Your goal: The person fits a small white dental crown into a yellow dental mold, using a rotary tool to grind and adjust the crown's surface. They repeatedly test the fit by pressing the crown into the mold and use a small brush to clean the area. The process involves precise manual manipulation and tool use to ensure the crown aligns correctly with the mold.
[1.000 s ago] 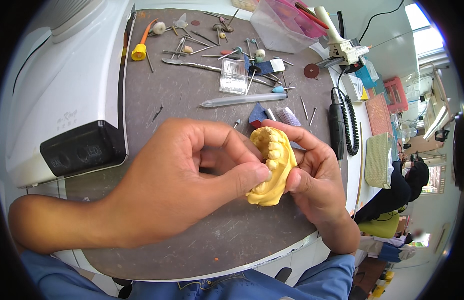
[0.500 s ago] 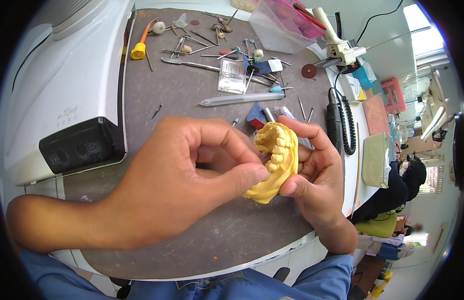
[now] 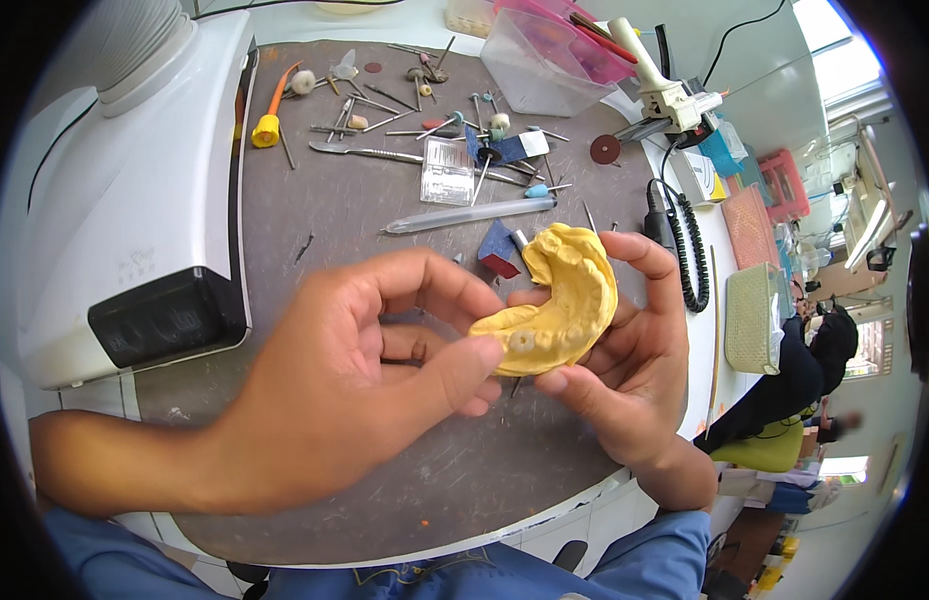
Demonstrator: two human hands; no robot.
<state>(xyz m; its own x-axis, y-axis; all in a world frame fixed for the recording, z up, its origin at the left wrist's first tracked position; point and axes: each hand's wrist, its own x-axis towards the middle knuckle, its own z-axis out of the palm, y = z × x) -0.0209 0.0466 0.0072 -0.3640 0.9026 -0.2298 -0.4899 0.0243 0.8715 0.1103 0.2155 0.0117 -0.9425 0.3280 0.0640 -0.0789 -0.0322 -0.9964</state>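
A yellow dental cast [image 3: 588,290], horseshoe-shaped with a row of teeth along its arch, is held up above the grey work mat. Its tooth surfaces face upward, and a small pale ring-shaped spot shows on a tooth near its left end. My left hand [image 3: 370,375] pinches that left end, thumb on top and fingers behind. Around the outer right side curl the fingers of my right hand [image 3: 635,375], its thumb pressing the lower edge and its index finger near the top. Just behind the cast lies a blue-and-red block [image 3: 498,250], partly beside a pale stick.
On the mat [image 3: 315,215] lie several rotary burs, a metal carving tool [image 3: 370,153], a clear flat case [image 3: 448,172] and a translucent pen [image 3: 470,215]. A white machine [image 3: 135,220] stands left. A clear bin [image 3: 545,75], handpiece stand [image 3: 665,95] and coiled cord [image 3: 695,265] line the back and right.
The cast has been turned, so its open horseshoe and tooth tops now show where the teeth were seen from the side. The left thumb has shifted onto the left end.
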